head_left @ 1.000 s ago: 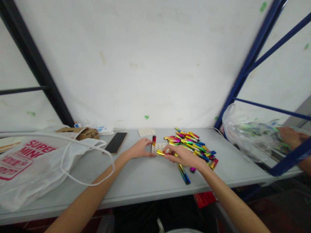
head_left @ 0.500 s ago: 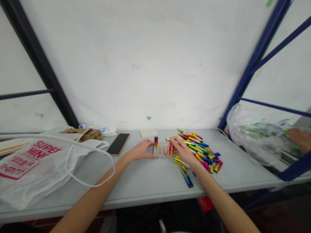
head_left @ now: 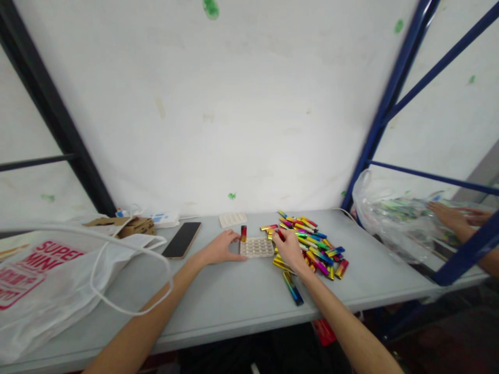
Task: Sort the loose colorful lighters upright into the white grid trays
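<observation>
A small white grid tray [head_left: 257, 248] lies on the grey table [head_left: 234, 296]. One red-and-yellow stick [head_left: 244, 233] stands upright in its far left corner. My left hand [head_left: 219, 248] rests against the tray's left edge, fingers curled on it. My right hand [head_left: 287, 246] is at the tray's right edge, pinching a red stick [head_left: 279, 235]. Just right of that hand lies a pile of shiny multicoloured sticks [head_left: 312, 244]. One blue-and-yellow stick [head_left: 292, 287] lies alone nearer the table's front edge.
A second white grid tray [head_left: 233, 219] lies by the wall. A black phone [head_left: 181, 240], a cardboard box [head_left: 128, 226] and a white printed plastic bag [head_left: 54, 270] are at the left. At right, another person's hands [head_left: 454, 217] work behind a clear bag [head_left: 393, 218] and a blue frame [head_left: 390, 98].
My right hand has lifted a stick from the table and carried it back toward the pile side of the tray. My left hand stays on the tray. The camera has shifted slightly.
</observation>
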### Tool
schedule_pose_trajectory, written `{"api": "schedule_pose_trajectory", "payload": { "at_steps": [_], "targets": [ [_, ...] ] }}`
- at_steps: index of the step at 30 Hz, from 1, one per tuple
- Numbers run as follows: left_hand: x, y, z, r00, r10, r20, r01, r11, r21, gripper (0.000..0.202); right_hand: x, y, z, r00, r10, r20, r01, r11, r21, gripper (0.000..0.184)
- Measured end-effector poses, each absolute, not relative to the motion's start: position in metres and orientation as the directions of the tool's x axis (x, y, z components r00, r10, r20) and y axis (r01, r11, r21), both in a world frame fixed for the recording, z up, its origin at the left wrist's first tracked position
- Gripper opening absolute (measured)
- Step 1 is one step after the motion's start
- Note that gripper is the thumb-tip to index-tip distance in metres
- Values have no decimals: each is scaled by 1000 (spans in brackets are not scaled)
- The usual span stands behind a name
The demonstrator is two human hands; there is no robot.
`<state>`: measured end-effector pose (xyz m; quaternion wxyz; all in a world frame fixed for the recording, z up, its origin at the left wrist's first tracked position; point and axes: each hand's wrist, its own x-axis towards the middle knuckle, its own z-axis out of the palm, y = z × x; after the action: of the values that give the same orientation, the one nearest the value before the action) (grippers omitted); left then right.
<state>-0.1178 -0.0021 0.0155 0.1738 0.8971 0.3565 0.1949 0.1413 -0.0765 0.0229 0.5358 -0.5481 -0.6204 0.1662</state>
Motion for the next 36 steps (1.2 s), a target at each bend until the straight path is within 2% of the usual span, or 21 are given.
{"api": "schedule_pose_trajectory", "payload": {
  "at_steps": [3,9,14,19,22,26,28,31,36],
  "targets": [
    [-118,-2,16,666,708,235,572,-686,449,73,141,-78,24,176,842,510,554,343,-759,35],
    [-120,0,12,664,713,224,588,-683,433,71,140,-80,24,107,860,499,559,363,-746,43],
    [-119,-1,13,664,714,222,587,-682,435,72,139,-83,23,50,861,506,621,370,-691,34],
    [-117,-3,16,674,705,221,573,-687,447,72,135,-85,23,-23,847,531,658,412,-630,36],
    [-117,-2,15,672,702,236,570,-694,439,73,133,-85,22,-169,839,518,662,486,-570,29],
    [-116,-2,14,671,695,258,557,-702,444,71,130,-86,26,-382,742,551,632,644,-430,28],
    [-116,-2,14,671,695,259,552,-701,452,70,129,-83,33,-404,705,583,664,665,-343,31],
    [-115,-3,15,670,700,247,559,-695,452,70,125,-70,49,-394,727,561,747,610,-265,33],
    [-115,-2,15,672,702,236,570,-694,440,69,120,-38,56,-438,788,434,736,591,-330,36]
  ]
}}
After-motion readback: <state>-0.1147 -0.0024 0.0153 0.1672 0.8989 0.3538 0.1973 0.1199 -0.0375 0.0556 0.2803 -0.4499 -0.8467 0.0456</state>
